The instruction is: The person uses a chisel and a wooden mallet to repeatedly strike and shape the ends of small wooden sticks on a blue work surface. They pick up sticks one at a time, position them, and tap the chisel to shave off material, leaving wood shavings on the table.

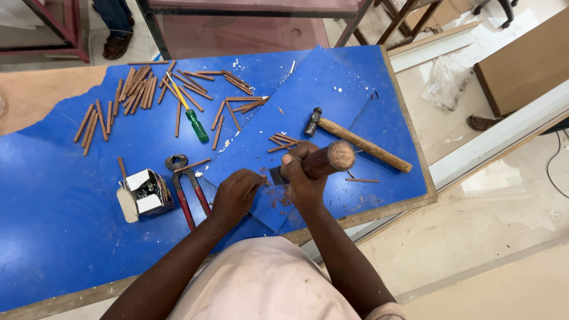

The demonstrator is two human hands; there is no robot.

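1. The right hand [302, 172] grips a wooden-handled chisel [323, 161], blade down on the blue table [71, 237].
2. The left hand [236, 194], fingers closed, pins a small wood piece just left of the chisel.
3. Judged: trimming; steady pressure is needed.
4. The hammer [355, 141] lies just beyond the chisel.

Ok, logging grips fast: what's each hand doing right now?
Left hand: fingers curled, pressing something small on the blue table; what it is cannot be told.
Right hand: closed around a wooden-handled chisel.
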